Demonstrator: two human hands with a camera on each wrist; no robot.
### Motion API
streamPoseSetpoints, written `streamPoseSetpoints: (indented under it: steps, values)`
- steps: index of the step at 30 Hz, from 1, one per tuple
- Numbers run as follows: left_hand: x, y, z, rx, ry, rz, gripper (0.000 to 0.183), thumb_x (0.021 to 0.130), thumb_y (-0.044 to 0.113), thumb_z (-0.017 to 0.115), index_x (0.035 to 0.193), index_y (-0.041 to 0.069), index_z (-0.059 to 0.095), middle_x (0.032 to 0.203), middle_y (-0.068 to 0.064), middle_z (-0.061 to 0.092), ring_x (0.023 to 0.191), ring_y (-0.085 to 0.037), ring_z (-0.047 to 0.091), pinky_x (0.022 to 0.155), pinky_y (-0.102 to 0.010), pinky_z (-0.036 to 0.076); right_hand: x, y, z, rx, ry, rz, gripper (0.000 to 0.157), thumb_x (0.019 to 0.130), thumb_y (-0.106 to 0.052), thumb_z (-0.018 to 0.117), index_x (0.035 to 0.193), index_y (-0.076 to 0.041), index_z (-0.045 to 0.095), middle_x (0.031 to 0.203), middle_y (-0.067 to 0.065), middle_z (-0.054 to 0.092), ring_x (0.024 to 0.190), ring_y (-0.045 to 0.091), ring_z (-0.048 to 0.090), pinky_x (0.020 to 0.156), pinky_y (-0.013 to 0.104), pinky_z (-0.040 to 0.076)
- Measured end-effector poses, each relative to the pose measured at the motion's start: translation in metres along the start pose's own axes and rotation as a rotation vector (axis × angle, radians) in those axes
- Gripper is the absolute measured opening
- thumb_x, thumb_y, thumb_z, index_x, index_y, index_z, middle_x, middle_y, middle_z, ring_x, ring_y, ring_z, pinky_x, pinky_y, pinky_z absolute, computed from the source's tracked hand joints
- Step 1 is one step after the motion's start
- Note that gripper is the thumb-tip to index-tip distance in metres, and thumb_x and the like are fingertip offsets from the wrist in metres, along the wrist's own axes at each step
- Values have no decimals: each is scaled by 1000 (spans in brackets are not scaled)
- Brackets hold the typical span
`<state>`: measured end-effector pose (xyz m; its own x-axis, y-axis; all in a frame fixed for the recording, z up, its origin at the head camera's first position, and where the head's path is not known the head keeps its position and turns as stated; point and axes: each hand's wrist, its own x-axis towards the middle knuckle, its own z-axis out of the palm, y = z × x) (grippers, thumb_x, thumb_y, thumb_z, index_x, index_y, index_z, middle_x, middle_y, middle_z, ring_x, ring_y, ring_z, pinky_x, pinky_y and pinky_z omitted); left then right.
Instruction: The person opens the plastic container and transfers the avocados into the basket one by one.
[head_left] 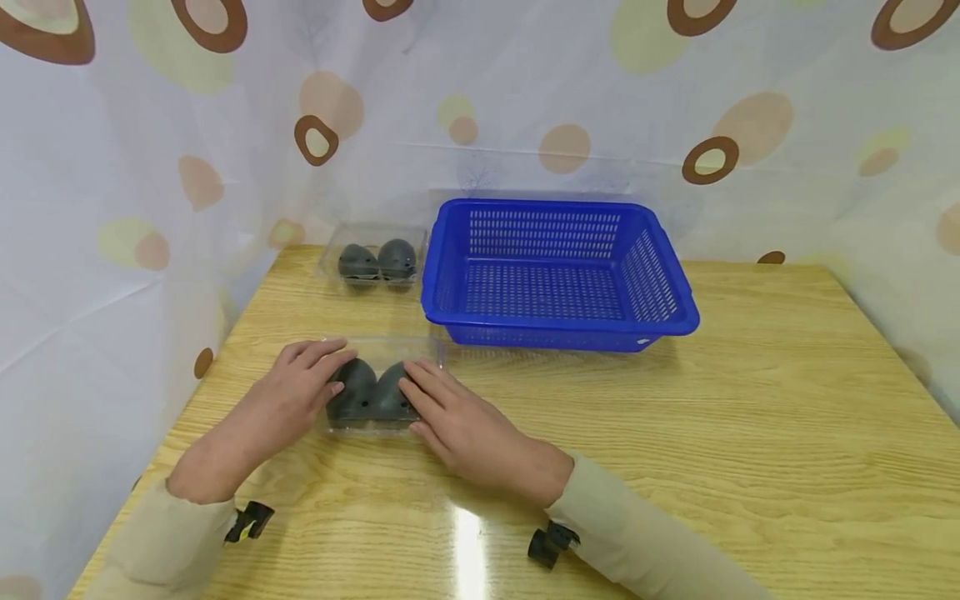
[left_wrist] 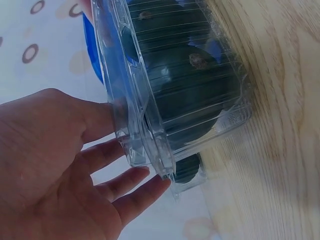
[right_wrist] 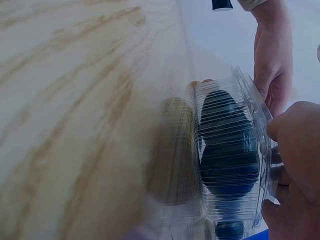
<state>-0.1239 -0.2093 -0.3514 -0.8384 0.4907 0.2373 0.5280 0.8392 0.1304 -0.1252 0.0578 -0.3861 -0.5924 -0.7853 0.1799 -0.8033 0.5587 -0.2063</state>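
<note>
A clear plastic clamshell box [head_left: 375,427] lies on the table in the head view, with two dark green avocados [head_left: 354,392] inside. Its lid rests over them. My left hand [head_left: 288,396] lies on the lid's left end, fingers extended across the top. On the right end, my right hand [head_left: 465,421] presses with fairly straight fingers. The left wrist view shows the ribbed box side [left_wrist: 200,120] beside thumb and fingers touching the lid's rim. From the right wrist, my right hand [right_wrist: 300,155] meets the rim, and the ribbed wall [right_wrist: 227,207] faces the table.
Behind the box stands a blue slotted plastic basket [head_left: 558,325]. Left of it, a second clear box [head_left: 333,250] holds two more dark avocados [head_left: 397,258]. A patterned cloth [head_left: 517,100] hangs behind the wooden table [head_left: 787,433].
</note>
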Motion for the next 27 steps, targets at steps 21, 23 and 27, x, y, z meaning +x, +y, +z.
streamPoseSetpoints:
  steps: [21,23,27]
  values:
    - [9,19,2,-17,-30,19,41,96,12,64,135,1,57,141,-20,54,123,-40,50,99,-52,50,-30,6,-5,64,12,27,56,108,-29,39,156,-3,27,166,13,18,154,27,16,125,41,23]
    - [10,21,4,-20,-23,23,41,96,12,64,135,2,58,141,-19,55,122,-39,50,99,-51,50,-33,7,-6,71,4,31,56,108,-29,38,156,-3,26,166,13,17,155,26,14,125,41,23]
    - [12,25,9,-27,10,50,40,95,12,65,133,1,59,140,-19,56,121,-39,51,98,-51,51,-40,10,-7,91,-3,43,56,108,-30,37,157,-5,25,167,11,15,155,25,12,125,41,23]
